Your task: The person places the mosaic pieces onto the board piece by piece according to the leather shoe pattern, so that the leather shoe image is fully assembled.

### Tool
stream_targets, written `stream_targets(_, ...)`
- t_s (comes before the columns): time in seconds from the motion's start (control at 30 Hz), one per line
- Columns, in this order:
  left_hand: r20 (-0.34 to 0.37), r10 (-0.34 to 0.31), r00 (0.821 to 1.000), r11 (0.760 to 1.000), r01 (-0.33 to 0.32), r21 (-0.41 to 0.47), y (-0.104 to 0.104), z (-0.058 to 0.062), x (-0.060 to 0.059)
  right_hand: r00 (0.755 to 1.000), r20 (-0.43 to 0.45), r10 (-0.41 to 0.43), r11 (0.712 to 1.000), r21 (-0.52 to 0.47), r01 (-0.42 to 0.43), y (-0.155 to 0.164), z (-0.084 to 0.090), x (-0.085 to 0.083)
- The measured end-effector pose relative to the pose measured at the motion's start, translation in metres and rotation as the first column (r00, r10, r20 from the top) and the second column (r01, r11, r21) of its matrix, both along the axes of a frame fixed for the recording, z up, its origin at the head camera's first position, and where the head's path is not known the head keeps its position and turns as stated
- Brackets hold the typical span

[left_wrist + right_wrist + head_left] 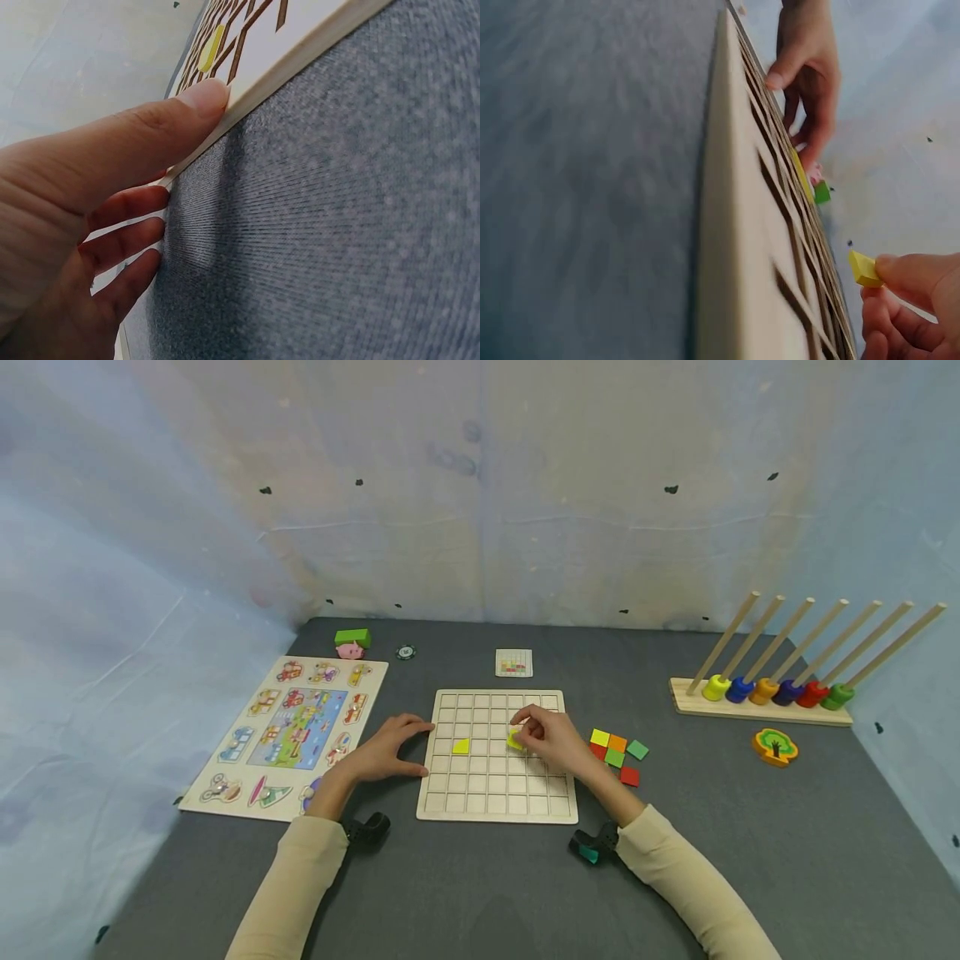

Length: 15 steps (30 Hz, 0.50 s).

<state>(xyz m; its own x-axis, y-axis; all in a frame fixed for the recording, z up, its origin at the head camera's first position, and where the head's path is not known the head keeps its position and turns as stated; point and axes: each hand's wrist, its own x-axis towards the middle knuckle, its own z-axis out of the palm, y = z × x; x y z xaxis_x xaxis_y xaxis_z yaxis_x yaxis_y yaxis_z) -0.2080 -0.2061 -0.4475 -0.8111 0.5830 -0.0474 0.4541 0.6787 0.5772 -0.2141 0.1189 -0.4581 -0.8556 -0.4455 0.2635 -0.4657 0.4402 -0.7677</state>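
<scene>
Though half-hidden, yellow tile [515, 741] in right hand [551, 739]

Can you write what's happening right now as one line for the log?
left hand: steadies grid board edge | right hand: pinches yellow tile above board | placed: one yellow tile

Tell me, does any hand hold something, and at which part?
The right hand pinches a yellow tile by one end. The left hand only touches the grid board edge.
</scene>
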Motion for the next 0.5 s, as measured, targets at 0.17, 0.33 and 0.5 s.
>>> stream_targets(0.17,-0.005,-0.005,1.0,1.0,0.005,0.004,0.0,0.0,-0.001,1.0,-0.022,0.017,1.0,-0.003,-0.017,-0.017,-0.006,-0.002)
stream_targets(0.33,-0.005,-0.009,1.0,1.0,0.009,0.007,0.001,0.001,0.0,0.998,-0.055,-0.008,0.999,0.046,0.011,-0.027,-0.009,-0.002)
stream_targets(0.5,-0.003,-0.008,1.0,1.0,0.008,0.003,0.0,0.0,0.0,0.995,-0.081,-0.049,0.992,0.116,0.059,-0.031,-0.009,0.0)
